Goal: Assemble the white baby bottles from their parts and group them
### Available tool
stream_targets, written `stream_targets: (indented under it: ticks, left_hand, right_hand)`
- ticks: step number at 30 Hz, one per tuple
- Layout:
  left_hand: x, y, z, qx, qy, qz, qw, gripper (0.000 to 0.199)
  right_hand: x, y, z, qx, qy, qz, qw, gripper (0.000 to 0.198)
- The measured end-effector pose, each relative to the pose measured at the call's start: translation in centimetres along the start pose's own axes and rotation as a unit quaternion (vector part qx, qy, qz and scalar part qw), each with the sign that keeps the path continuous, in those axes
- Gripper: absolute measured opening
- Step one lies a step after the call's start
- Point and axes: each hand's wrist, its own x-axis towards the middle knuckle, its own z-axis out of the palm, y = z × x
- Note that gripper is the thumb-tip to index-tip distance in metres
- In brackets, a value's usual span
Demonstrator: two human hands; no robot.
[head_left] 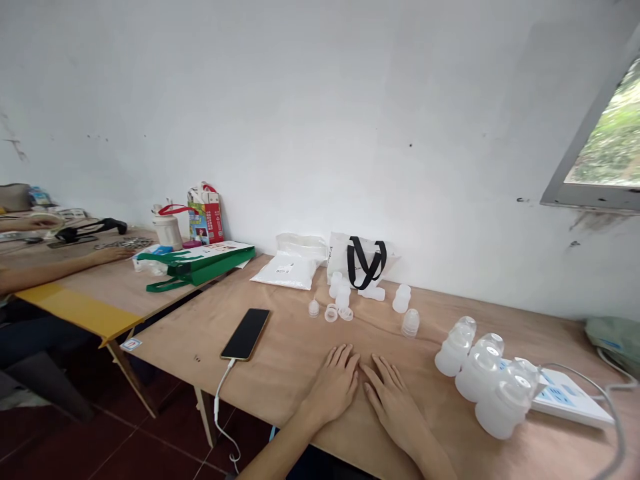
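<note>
My left hand (335,383) lies flat on the brown table (290,333), palm down, holding nothing. Close beside it, my right hand (390,393) also rests flat with its fingers stretched forward. Beyond the hands sit two white rings (331,313), a small clear cap (313,308) and a larger ribbed clear cap (411,323). Frosted white bottles without caps (401,299) stand or lie farther back. To the right of my right hand, three frosted baby bottles with clear caps (481,367) stand upright in a row.
A black phone (246,335) on a white cable lies at left. A white plastic package (287,270) and a tote bag with black handles (367,260) stand by the wall. A white device (570,397) is behind the bottles. Another person's arm (65,267) rests on the neighbouring table.
</note>
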Motion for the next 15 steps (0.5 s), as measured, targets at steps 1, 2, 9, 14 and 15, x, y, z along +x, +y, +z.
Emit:
stream_targets:
  ticks: [1, 2, 9, 14, 15]
  left_hand:
    - [0.0, 0.0, 0.0, -0.001, 0.000, 0.000, 1.000, 0.047]
    - [0.0, 0.0, 0.0, -0.002, -0.001, 0.000, 1.000, 0.047]
    - [0.0, 0.1, -0.1, -0.006, -0.013, -0.006, 1.000, 0.048]
    - [0.1, 0.5, -0.7, -0.008, -0.028, -0.013, 0.999, 0.049]
    - [0.1, 0.6, -0.9, -0.011, -0.034, -0.017, 0.999, 0.050]
  right_hand:
    - [0.0, 0.1, 0.1, 0.008, 0.011, -0.009, 1.000, 0.053]
    - [0.0, 0.2, 0.2, 0.019, 0.027, -0.024, 0.999, 0.051]
    - [0.1, 0.1, -0.6, 0.154, 0.237, -0.110, 0.953, 0.031]
    - [0.0, 0.3, -1.2, 0.177, 0.329, -0.087, 0.924, 0.020]
    - [-0.2, 0.3, -1.3, 0.183, 0.348, -0.074, 0.916, 0.018]
